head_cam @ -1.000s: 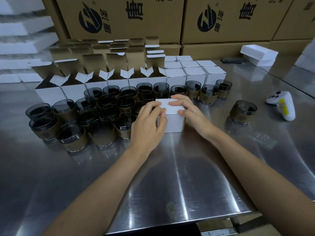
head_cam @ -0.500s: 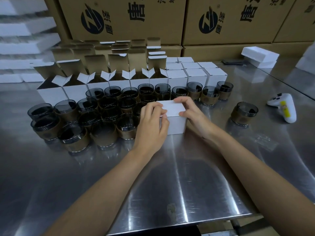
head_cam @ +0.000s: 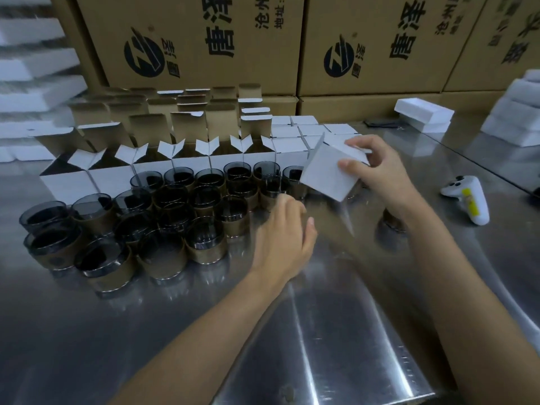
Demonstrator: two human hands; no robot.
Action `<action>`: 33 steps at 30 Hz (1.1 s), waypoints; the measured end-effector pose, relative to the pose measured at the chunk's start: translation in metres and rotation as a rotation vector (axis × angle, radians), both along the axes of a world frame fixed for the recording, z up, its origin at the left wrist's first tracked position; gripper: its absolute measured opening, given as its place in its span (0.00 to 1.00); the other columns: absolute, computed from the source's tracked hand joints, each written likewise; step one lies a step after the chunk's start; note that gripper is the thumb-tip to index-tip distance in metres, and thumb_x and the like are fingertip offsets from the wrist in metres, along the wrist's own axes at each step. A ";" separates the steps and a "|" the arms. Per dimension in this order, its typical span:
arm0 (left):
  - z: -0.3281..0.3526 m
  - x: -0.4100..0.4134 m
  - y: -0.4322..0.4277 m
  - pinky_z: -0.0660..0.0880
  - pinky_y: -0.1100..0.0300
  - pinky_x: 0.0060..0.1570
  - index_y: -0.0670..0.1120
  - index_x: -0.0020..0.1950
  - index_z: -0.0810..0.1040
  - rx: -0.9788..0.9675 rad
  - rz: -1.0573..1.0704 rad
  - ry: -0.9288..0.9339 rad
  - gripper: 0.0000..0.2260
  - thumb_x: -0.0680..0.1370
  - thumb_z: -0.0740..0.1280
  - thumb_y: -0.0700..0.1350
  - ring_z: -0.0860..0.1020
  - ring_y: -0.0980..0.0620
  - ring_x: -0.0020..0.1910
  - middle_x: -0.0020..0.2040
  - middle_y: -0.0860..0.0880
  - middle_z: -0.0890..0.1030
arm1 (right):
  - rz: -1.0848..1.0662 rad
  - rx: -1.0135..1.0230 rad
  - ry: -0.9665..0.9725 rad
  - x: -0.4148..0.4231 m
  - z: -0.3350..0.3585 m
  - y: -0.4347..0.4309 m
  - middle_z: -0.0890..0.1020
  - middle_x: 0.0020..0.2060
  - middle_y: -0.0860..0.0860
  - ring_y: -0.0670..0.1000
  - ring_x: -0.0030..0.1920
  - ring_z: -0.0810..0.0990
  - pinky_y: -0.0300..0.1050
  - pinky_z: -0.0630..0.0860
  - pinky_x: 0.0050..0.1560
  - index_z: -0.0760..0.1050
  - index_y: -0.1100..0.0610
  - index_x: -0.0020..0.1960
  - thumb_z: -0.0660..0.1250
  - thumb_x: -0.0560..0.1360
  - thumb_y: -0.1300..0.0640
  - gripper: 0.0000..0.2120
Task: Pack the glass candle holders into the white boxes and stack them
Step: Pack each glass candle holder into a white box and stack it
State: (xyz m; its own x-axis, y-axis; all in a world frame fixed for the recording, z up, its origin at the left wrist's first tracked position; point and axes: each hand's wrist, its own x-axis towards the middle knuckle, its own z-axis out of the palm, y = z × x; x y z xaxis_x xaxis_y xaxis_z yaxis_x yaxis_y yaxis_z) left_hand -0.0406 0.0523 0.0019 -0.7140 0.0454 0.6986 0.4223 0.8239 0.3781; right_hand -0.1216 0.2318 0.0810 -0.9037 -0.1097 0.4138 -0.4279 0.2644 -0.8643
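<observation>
Steel table [head_cam: 321, 331] carries open white boxes [head_cam: 111, 176] at eleven o'clock, with smoky glass candle holders [head_cam: 204, 238] clustered at nine. At one o'clock the right hand [head_cam: 377, 171] clamps a closed white box [head_cam: 327, 173], tilted above the tabletop. The left hand [head_cam: 280, 238] hovers at centre, its fingers too blurred to tell.

A white controller [head_cam: 469, 200] with a yellow patch lies on the steel counter [head_cam: 336, 331] at the right. Large brown cartons [head_cam: 204, 39] with dark printed logos line the back. Blurred white slabs [head_cam: 35, 65] are stacked at far left.
</observation>
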 end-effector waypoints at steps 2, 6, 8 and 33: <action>0.000 -0.013 0.017 0.65 0.57 0.32 0.43 0.44 0.73 -0.106 -0.008 -0.106 0.08 0.79 0.59 0.46 0.78 0.46 0.40 0.44 0.46 0.77 | -0.066 0.097 0.038 -0.019 0.011 0.004 0.77 0.55 0.47 0.49 0.52 0.77 0.35 0.75 0.43 0.76 0.46 0.54 0.75 0.70 0.51 0.14; 0.003 -0.045 0.051 0.70 0.54 0.37 0.43 0.46 0.77 -0.254 -0.105 -0.284 0.11 0.80 0.58 0.47 0.80 0.40 0.41 0.42 0.42 0.82 | -0.163 0.331 0.146 -0.070 0.039 0.003 0.69 0.61 0.49 0.49 0.60 0.70 0.43 0.69 0.59 0.70 0.50 0.65 0.75 0.69 0.51 0.26; 0.004 -0.059 0.062 0.70 0.53 0.37 0.42 0.46 0.79 -0.259 -0.143 -0.303 0.14 0.81 0.57 0.48 0.80 0.39 0.42 0.41 0.41 0.82 | -0.170 0.479 0.171 -0.099 0.053 0.000 0.63 0.64 0.52 0.48 0.61 0.64 0.41 0.63 0.62 0.63 0.56 0.73 0.75 0.68 0.53 0.37; -0.014 -0.100 0.072 0.58 0.57 0.32 0.42 0.39 0.80 -0.251 -0.170 -0.246 0.14 0.77 0.60 0.48 0.79 0.38 0.34 0.36 0.39 0.81 | -0.174 1.125 -0.050 -0.329 0.025 -0.004 0.65 0.72 0.60 0.61 0.68 0.68 0.49 0.67 0.64 0.60 0.58 0.76 0.72 0.73 0.60 0.36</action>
State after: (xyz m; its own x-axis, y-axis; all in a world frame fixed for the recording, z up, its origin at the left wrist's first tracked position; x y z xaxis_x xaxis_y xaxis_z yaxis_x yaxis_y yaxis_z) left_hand -0.1406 0.1244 -0.0117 -0.8263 0.3254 0.4597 0.4828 0.8295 0.2807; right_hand -0.4505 0.2279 0.1062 -0.9556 -0.2678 0.1227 -0.2816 0.9527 -0.1142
